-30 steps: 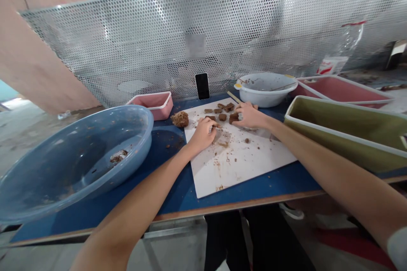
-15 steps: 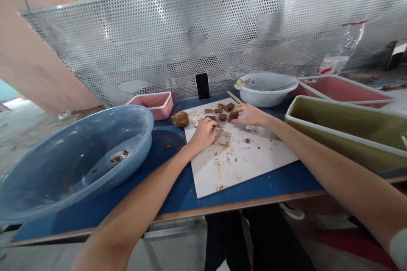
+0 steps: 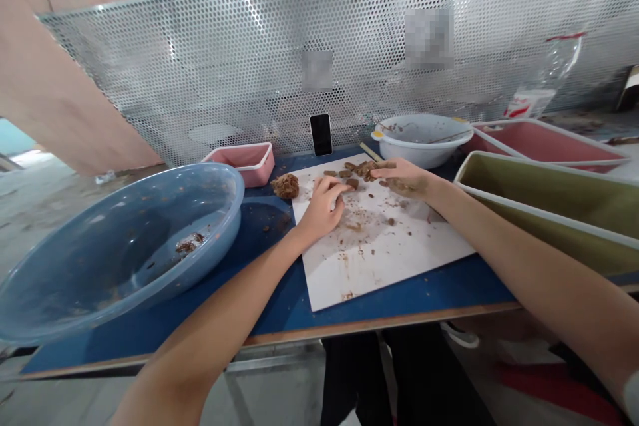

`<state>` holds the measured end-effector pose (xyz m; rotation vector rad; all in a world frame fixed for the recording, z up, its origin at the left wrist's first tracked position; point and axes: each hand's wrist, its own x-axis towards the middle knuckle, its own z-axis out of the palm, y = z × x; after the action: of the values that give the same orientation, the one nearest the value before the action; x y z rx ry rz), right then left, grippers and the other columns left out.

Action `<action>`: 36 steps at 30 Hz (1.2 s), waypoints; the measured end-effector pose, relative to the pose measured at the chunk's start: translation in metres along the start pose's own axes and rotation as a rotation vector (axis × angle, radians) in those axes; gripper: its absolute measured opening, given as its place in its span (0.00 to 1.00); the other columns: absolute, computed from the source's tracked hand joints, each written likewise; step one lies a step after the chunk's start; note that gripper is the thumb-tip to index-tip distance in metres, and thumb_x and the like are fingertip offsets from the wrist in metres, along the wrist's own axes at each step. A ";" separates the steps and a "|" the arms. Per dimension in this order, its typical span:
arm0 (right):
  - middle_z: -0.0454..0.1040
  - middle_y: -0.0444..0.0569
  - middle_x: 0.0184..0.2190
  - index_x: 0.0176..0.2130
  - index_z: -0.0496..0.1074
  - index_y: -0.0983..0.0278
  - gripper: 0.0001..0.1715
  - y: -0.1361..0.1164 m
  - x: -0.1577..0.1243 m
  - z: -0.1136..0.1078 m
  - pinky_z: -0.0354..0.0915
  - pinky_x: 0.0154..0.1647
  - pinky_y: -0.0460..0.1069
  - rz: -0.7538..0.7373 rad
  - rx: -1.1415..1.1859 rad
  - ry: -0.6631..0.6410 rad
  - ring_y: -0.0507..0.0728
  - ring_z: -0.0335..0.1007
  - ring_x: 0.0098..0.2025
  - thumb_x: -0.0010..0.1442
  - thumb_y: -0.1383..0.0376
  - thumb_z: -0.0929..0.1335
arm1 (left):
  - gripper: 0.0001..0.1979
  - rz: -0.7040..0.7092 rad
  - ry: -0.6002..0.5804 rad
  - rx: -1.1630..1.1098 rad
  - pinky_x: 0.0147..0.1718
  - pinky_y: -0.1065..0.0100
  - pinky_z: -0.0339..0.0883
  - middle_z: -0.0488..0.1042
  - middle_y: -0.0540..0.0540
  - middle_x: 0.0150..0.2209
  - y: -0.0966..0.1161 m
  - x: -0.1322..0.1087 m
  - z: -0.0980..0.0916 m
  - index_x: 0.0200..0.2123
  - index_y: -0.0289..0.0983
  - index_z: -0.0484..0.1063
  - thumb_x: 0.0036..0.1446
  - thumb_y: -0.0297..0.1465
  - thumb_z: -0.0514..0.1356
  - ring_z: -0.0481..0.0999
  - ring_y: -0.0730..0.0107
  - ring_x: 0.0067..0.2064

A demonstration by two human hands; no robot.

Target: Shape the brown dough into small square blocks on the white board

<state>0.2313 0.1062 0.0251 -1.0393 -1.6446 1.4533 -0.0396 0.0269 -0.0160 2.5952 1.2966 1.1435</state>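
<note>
My left hand (image 3: 325,210) is over the left part of a white board (image 3: 394,266). Its fingers are apart, and the forefinger reaches a small brown clay-like piece (image 3: 352,184). Farther right, my right hand (image 3: 402,177) is turned on its side, fingers stretched out, with brown smears on the palm. Its fingertips touch a cluster of brown pieces (image 3: 362,169) at the back of the board. A rough brown lump (image 3: 285,186) sits at the board's left edge. Crumbs are scattered over the board.
A large blue basin (image 3: 200,273) stands left, a small pink tub (image 3: 259,173) behind it. A phone (image 3: 321,134) leans on the perforated metal screen (image 3: 239,66). A pale basin (image 3: 424,153), pink tray (image 3: 544,140), green trough (image 3: 539,226) and plastic bottle (image 3: 534,96) are right.
My right hand has turned, showing its smeared palm, and the pieces by it are now bunched closer together. My left hand's fingers have stretched toward a piece. The view has shifted slightly.
</note>
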 end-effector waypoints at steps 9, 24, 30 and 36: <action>0.80 0.50 0.36 0.37 0.85 0.60 0.30 -0.009 -0.011 0.009 0.65 0.50 0.61 -0.030 0.001 -0.074 0.62 0.73 0.41 0.45 0.43 0.87 | 0.23 0.053 -0.073 -0.056 0.70 0.42 0.66 0.73 0.37 0.62 0.005 0.001 -0.003 0.65 0.44 0.81 0.75 0.25 0.55 0.70 0.46 0.65; 0.87 0.55 0.46 0.40 0.89 0.60 0.31 -0.009 -0.012 0.012 0.71 0.62 0.65 -0.052 0.009 -0.106 0.69 0.80 0.54 0.44 0.44 0.88 | 0.26 0.082 -0.085 -0.055 0.69 0.44 0.68 0.73 0.37 0.61 0.010 0.001 -0.004 0.69 0.44 0.79 0.75 0.25 0.53 0.70 0.47 0.64; 0.88 0.56 0.48 0.42 0.91 0.59 0.30 -0.006 -0.009 0.008 0.70 0.63 0.66 -0.053 -0.008 -0.125 0.71 0.80 0.56 0.46 0.44 0.88 | 0.26 0.165 -0.043 -0.066 0.65 0.45 0.69 0.73 0.37 0.57 0.003 0.000 0.002 0.70 0.42 0.78 0.76 0.25 0.53 0.70 0.48 0.60; 0.88 0.57 0.47 0.42 0.91 0.60 0.29 -0.005 -0.008 0.007 0.70 0.63 0.63 -0.060 -0.004 -0.135 0.69 0.80 0.55 0.47 0.45 0.88 | 0.27 0.181 -0.007 -0.057 0.64 0.45 0.70 0.74 0.37 0.57 0.001 0.000 0.004 0.73 0.45 0.76 0.78 0.26 0.52 0.71 0.48 0.60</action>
<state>0.2282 0.0960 0.0290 -0.9027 -1.7583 1.5092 -0.0368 0.0279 -0.0185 2.7177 1.0287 1.1756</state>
